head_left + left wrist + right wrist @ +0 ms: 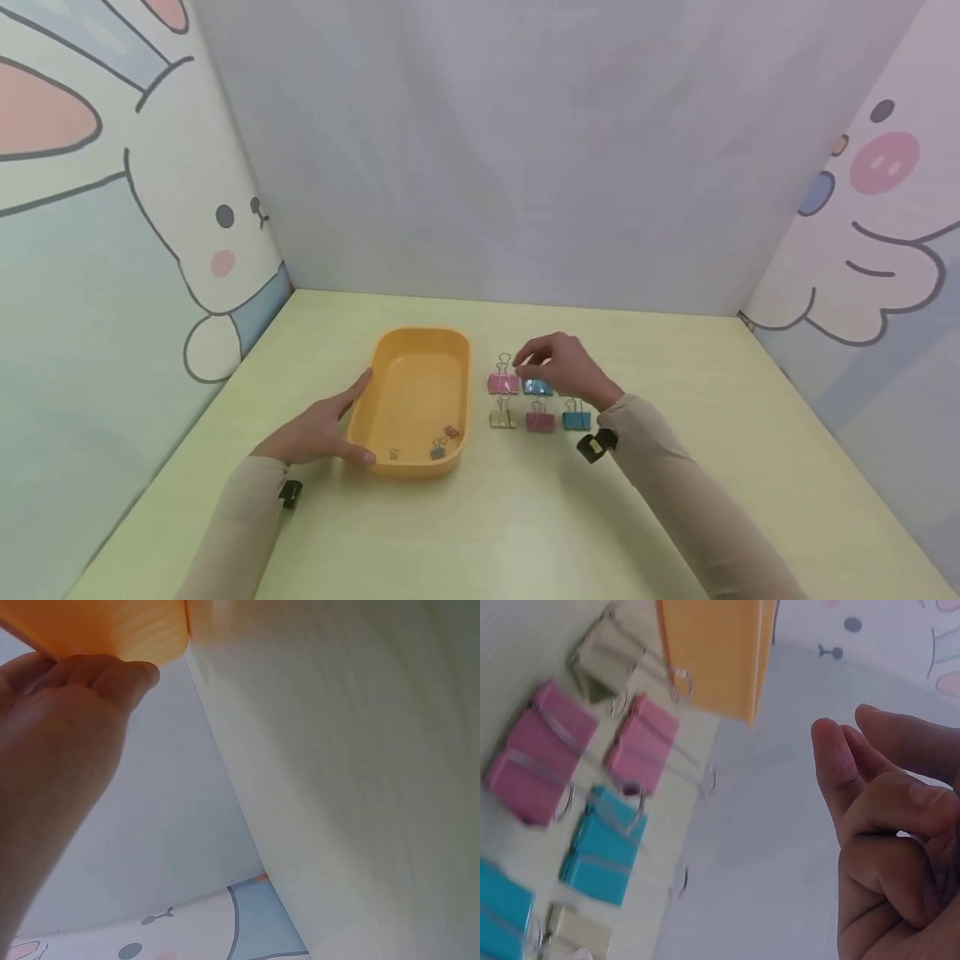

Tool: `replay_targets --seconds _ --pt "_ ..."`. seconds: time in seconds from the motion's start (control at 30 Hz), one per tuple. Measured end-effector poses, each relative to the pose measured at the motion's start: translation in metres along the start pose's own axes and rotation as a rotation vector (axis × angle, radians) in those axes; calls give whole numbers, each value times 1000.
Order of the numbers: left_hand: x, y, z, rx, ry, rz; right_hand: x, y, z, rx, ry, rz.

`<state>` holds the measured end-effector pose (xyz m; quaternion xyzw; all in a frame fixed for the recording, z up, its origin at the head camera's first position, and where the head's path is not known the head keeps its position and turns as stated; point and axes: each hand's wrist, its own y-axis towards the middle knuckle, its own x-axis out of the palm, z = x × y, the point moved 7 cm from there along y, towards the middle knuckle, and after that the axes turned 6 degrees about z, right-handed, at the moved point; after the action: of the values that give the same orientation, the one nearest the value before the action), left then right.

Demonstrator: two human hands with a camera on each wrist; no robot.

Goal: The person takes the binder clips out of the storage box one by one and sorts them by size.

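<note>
Left hand point(318, 429): spread wide, its fingers along the outside of the left wall of an orange tray point(412, 387) and its thumb at the near left corner. Right hand point(566, 367): set narrow, with outer fingers bent and a slim gap between thumb and fingertips; placed over the right part of the far row of clips. Both forearms in beige sleeves point(686, 492), each with a black band device point(597, 446) at the wrist.

Backdrop point(480, 150): plain pale grey cloth, far side. Side panels: left panel point(75, 333) with a rabbit drawing; right panel point(900, 400) with a pink-cheeked cartoon figure.

Table point(525, 533): pale yellow-green, carrying all the pieces. The tray: rounded rectangle, left of centre on the table.

Larger binder clips, six, with wire handles, just right of the tray in two rows. Far row, left to right: pink clip point(503, 384); blue clip point(536, 387), partly behind the right hand; far cream clip point(580, 930), largely hidden from the head view by that hand. Near row, left to right: near cream clip point(503, 419); mauve clip point(540, 422); near blue clip point(577, 420).

Small clips, three, inside the tray at its near end: grey clip point(438, 451) towards the right; little pink clip point(451, 431) just beyond it; little pale clip point(394, 454) towards the left.
</note>
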<state>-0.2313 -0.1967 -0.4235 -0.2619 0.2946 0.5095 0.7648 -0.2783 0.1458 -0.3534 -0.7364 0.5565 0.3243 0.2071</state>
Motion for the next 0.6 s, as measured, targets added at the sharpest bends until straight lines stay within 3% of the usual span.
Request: replay_targets --seconds 0.17,0.3,0.47,0.6 --pt "-3 0 0 -7 7 -1 42 5 -50 -161 15 -114" --pt "-3 0 2 -20 9 -8 79 9 -81 -200 -23 -207" --pt "0 -1 3 -35 17 -22 122 13 -100 -236 -129 -275" --pt "0 -1 4 -10 19 -18 145 13 -107 -278 -253 -296"
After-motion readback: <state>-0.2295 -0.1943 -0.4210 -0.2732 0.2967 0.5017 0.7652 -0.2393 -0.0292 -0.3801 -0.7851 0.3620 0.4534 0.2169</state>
